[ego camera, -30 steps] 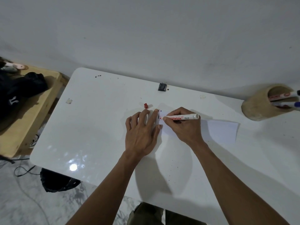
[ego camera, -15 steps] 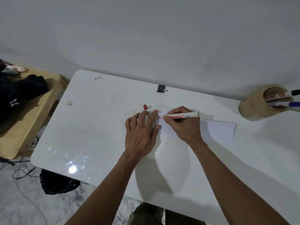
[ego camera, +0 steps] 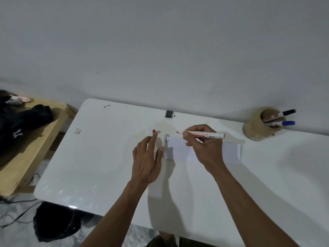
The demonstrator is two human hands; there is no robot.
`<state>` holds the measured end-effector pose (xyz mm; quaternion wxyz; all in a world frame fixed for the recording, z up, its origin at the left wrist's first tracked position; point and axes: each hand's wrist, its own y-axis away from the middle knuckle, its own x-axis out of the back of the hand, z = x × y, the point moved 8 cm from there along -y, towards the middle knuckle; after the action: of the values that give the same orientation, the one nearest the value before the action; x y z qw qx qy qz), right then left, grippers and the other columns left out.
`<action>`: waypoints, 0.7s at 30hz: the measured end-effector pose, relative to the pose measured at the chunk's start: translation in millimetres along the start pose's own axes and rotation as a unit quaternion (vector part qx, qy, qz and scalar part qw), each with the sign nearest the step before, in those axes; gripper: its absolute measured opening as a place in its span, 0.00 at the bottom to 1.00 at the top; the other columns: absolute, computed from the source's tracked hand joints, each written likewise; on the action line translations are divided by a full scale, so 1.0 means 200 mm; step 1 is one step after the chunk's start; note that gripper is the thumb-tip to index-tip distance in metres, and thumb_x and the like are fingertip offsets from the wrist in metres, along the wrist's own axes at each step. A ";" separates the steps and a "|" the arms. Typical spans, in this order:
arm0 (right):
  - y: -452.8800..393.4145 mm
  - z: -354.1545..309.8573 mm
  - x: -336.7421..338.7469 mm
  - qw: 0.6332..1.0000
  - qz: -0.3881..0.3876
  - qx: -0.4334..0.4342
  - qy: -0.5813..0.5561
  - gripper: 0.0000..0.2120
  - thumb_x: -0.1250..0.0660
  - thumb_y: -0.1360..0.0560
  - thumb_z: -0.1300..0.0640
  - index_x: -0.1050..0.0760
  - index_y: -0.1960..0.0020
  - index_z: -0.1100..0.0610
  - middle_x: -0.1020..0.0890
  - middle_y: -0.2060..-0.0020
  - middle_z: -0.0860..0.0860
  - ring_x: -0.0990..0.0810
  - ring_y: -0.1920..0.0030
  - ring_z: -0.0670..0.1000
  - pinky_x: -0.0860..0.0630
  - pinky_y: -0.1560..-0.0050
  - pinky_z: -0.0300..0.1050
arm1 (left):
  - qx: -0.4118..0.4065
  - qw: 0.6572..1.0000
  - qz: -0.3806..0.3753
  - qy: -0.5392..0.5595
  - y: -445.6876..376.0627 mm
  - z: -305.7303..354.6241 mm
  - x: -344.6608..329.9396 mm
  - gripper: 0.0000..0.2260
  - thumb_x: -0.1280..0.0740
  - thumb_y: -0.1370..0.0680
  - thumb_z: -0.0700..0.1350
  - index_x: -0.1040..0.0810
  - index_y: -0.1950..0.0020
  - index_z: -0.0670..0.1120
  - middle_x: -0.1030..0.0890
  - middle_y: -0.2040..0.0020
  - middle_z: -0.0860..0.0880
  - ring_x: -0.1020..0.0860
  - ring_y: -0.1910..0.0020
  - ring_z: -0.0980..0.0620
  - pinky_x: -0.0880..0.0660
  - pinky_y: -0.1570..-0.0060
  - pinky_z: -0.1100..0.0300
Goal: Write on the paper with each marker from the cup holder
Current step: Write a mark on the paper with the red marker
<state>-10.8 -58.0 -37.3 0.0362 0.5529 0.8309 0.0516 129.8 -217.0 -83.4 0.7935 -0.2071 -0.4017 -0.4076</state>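
Observation:
My right hand (ego camera: pixel 204 148) grips an uncapped red marker (ego camera: pixel 204 134), held level with its tip pointing left, lifted off the paper. The white paper (ego camera: pixel 179 150) lies on the white table (ego camera: pixel 99 157), with short dark and red strokes near its left edge. My left hand (ego camera: pixel 146 159) hovers just left of the paper, fingers apart, its fingertips close to the red cap (ego camera: pixel 154 131) on the table. A tan cup holder (ego camera: pixel 258 127) stands at the back right with a black-capped marker (ego camera: pixel 281 114) and a blue-capped marker (ego camera: pixel 282 123) in it.
A small black clip (ego camera: pixel 169 113) lies near the table's back edge and a scrap of tape (ego camera: pixel 77 130) at the left. A wooden bench (ego camera: pixel 26 145) with dark clothing stands to the left. A black bag (ego camera: pixel 55 221) and cables lie on the floor.
My right hand has lifted the marker off the paper and moved right. My left hand has come off the paper and shifted left toward the red cap.

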 end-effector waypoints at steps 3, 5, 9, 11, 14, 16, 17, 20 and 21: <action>0.09 -0.07 0.06 0.999 0.018 -0.009 -0.046 0.04 0.25 0.26 0.66 0.20 0.53 0.64 0.15 0.55 0.64 0.15 0.56 0.60 0.16 0.60 0.46 | -0.011 0.999 0.014 0.035 0.04 0.05 0.09 0.20 0.45 0.17 0.54 0.41 0.24 0.61 0.30 0.28 0.53 0.33 0.30 0.51 0.33 0.32 0.49; 0.17 -0.11 0.09 0.997 0.029 -0.017 -0.074 0.03 0.27 0.25 0.68 0.20 0.53 0.62 0.15 0.56 0.64 0.15 0.56 0.56 0.17 0.60 0.44 | -0.029 0.998 0.017 0.053 0.07 0.09 0.14 0.20 0.46 0.18 0.55 0.39 0.24 0.61 0.30 0.29 0.54 0.33 0.30 0.52 0.32 0.34 0.50; 0.34 -0.18 0.15 0.992 0.056 -0.021 -0.110 0.07 0.27 0.25 0.68 0.24 0.50 0.63 0.13 0.59 0.57 0.13 0.59 0.54 0.17 0.61 0.46 | -0.054 0.997 0.031 0.055 0.09 0.14 0.22 0.19 0.42 0.18 0.54 0.34 0.26 0.58 0.27 0.31 0.53 0.29 0.32 0.51 0.28 0.38 0.51; 0.42 -0.20 0.17 0.990 0.076 -0.024 -0.119 0.09 0.26 0.26 0.67 0.26 0.50 0.62 0.13 0.60 0.59 0.13 0.61 0.56 0.17 0.62 0.47 | -0.051 0.997 0.035 0.047 0.06 0.13 0.23 0.18 0.38 0.19 0.48 0.31 0.28 0.55 0.25 0.34 0.51 0.26 0.35 0.49 0.26 0.41 0.50; 0.51 -0.20 0.17 0.989 0.094 -0.044 -0.103 0.10 0.27 0.24 0.59 0.24 0.51 0.64 0.12 0.60 0.60 0.12 0.61 0.58 0.17 0.62 0.48 | -0.029 1.000 0.003 0.010 -0.05 0.09 0.21 0.18 0.36 0.19 0.44 0.30 0.29 0.51 0.25 0.35 0.48 0.24 0.37 0.44 0.25 0.42 0.47; 0.55 -0.19 0.16 0.988 0.100 -0.064 -0.102 0.11 0.30 0.22 0.56 0.23 0.51 0.65 0.12 0.59 0.60 0.13 0.62 0.56 0.17 0.63 0.47 | -0.021 0.998 -0.042 -0.045 -0.15 0.07 0.17 0.19 0.38 0.19 0.43 0.31 0.27 0.50 0.27 0.33 0.47 0.26 0.35 0.43 0.27 0.41 0.47; 0.56 -0.18 0.15 0.986 0.103 -0.072 -0.108 0.11 0.31 0.21 0.56 0.23 0.51 0.64 0.12 0.59 0.59 0.13 0.61 0.56 0.17 0.63 0.47 | -0.021 0.995 -0.069 -0.075 -0.20 0.07 0.14 0.19 0.39 0.18 0.43 0.32 0.26 0.50 0.27 0.33 0.46 0.27 0.34 0.43 0.28 0.41 0.47; 0.59 -0.17 0.16 0.983 0.125 -0.080 -0.112 0.08 0.31 0.21 0.57 0.22 0.51 0.63 0.12 0.58 0.59 0.13 0.60 0.56 0.18 0.62 0.47 | -0.032 0.978 -0.137 -0.154 -0.28 0.05 0.05 0.17 0.41 0.18 0.44 0.29 0.28 0.49 0.26 0.35 0.44 0.27 0.36 0.41 0.26 0.42 0.46; 0.59 -0.17 0.17 0.982 0.134 -0.080 -0.110 0.06 0.30 0.21 0.58 0.22 0.51 0.62 0.12 0.58 0.59 0.13 0.60 0.55 0.17 0.63 0.46 | -0.037 0.974 -0.143 -0.170 -0.30 0.04 0.03 0.15 0.41 0.18 0.43 0.27 0.31 0.48 0.25 0.37 0.44 0.26 0.38 0.41 0.25 0.43 0.46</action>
<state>81.1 17.5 10.4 0.1637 0.6571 0.7332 0.0611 80.2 -249.2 -74.4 0.6390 -0.2425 -0.5408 -0.4903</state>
